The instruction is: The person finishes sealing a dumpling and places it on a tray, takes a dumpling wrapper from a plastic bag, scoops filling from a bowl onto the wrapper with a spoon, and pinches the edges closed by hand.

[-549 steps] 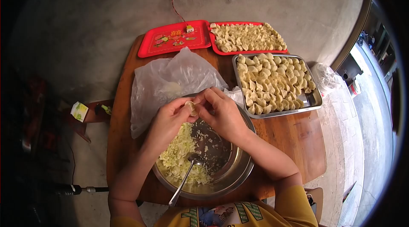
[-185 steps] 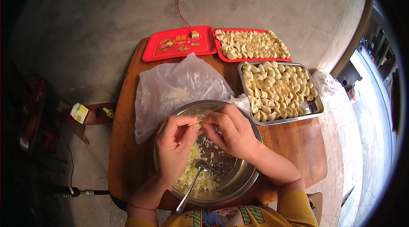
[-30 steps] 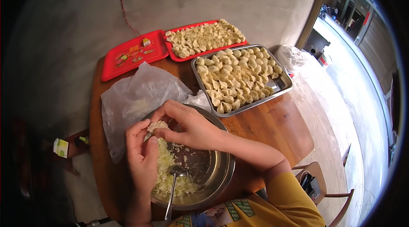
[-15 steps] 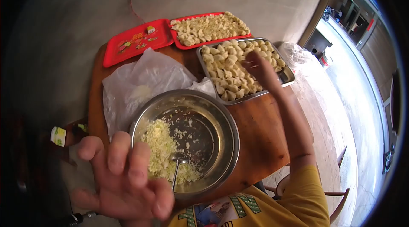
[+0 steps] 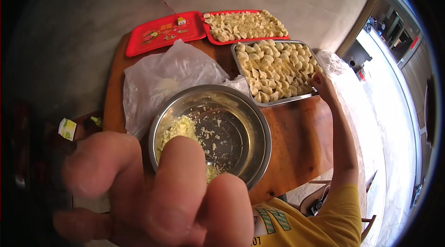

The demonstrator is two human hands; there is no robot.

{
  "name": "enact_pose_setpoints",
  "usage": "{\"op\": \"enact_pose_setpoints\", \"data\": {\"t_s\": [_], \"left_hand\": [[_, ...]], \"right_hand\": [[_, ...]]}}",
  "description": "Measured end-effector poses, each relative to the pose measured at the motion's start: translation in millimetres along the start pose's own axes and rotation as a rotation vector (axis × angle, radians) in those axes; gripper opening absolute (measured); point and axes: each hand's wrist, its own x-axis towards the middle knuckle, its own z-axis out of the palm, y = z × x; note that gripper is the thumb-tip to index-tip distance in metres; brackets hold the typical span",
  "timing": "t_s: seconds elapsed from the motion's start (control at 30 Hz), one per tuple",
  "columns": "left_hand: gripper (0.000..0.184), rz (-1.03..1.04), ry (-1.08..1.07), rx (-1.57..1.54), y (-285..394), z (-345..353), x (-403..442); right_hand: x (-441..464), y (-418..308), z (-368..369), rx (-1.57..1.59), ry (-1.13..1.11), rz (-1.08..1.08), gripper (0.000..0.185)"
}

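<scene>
Very near the camera, my left hand (image 5: 157, 196) is raised with its fingers bent and apart, and nothing shows between them. It hides part of a steel bowl (image 5: 265, 154) with chopped pale-green filling (image 5: 181, 128) in it. At the right side of a metal tray (image 5: 273, 103), my right hand (image 5: 323, 83) has its fingers pinched at a dumpling (image 5: 310, 81), partly hidden by the fingertips. Rows of folded dumplings (image 5: 273, 68) cover most of that tray.
Behind the metal tray, a red tray (image 5: 211, 37) carries more dumplings. Another red tray (image 5: 139, 45), patterned, stands to its left. A crumpled plastic bag (image 5: 162, 68) lies left of the bowl on the wooden table (image 5: 296, 135). A carton (image 5: 67, 128) sits at the lower left.
My right hand has moved from above the middle of the metal tray down to its right edge. My left hand has come closer to the camera and now covers the spoon.
</scene>
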Motion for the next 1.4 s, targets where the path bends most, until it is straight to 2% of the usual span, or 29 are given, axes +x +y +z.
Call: {"op": "enact_pose_setpoints", "data": {"t_s": [0.17, 0.23, 0.4, 0.67, 0.73, 1.07, 1.4], "left_hand": [[0.033, -0.007, 0.006, -0.012, 4, -4, 1], [0.033, -0.009, 0.004, -0.022, 3, -4, 2], [0.032, -0.003, 0.013, -0.041, 5, -4, 0], [0.031, 0.034, 0.036, -0.039, 14, -3, -4], [0.031, 0.045, 0.044, -0.037, 16, -4, -5], [0.03, 0.117, 0.099, -0.013, 29, 4, -17], [0.028, 0.168, 0.159, -0.01, 44, 10, -31]], "right_hand": [[-4, -16, -12, 0.003, -0.02, 0.033, 0.016], [-6, -24, -18, -0.154, -0.036, 0.0, 0.012], [4, -6, -15, -0.13, -0.114, -0.09, 0.012], [9, -18, -15, -0.141, -0.188, -0.156, 0.011], [8, -23, -13, -0.105, -0.128, -0.077, 0.012], [12, -17, -1, -0.133, -0.048, -0.079, 0.012], [11, -11, -1, -0.118, -0.11, -0.011, 0.016]]}}
